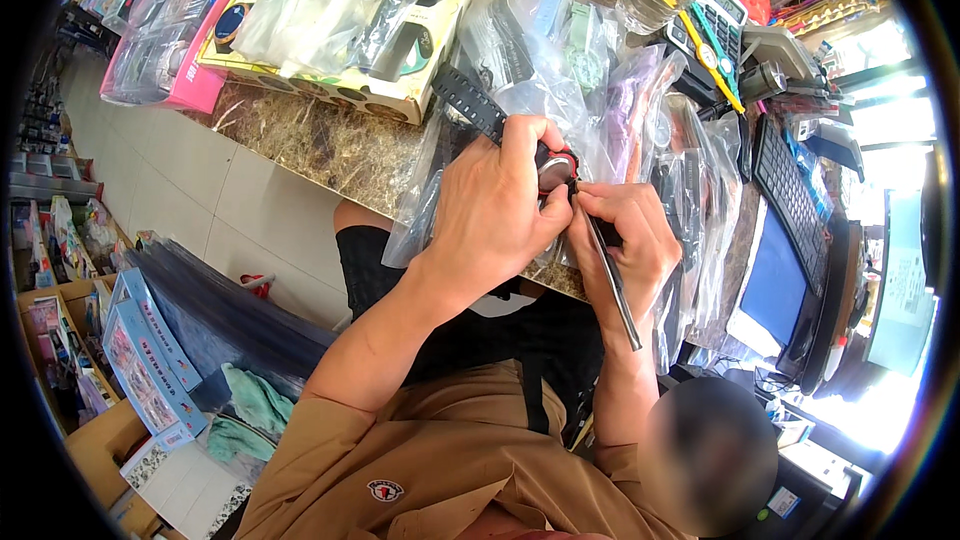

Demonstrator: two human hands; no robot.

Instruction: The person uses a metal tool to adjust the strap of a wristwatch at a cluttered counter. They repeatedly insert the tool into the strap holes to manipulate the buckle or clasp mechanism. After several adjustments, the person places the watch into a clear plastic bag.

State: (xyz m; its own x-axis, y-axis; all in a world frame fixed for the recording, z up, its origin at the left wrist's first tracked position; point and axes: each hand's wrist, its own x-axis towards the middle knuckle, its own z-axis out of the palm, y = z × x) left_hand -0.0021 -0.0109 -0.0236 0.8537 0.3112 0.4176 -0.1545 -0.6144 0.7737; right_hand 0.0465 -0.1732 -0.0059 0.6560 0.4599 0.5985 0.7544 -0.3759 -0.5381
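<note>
The left hand is pinching a black watch with red trim between thumb and forefinger, just above the near edge of the tabletop. The right hand is closing thumb and fingertip at the watch's right edge, and a slim metal tool is lying along these fingers, pointing nearer and to the right. For such fine work, the left grip should probably be holding the case quite still, while the right fingers should be pressing only lightly, so that nothing is slipping or scratching the shiny disc.

Among the containers, at left a blue box is standing near; its inside is not showing. Farther, a pink-edged box is holding clear cases. To its right, a yellow box is carrying plastic bags, one with a round pale watch inside. Right of it, a clear bag is wrapping watches, one of them pale green. At far right, a clear jar is standing; its content one cannot tell.
</note>
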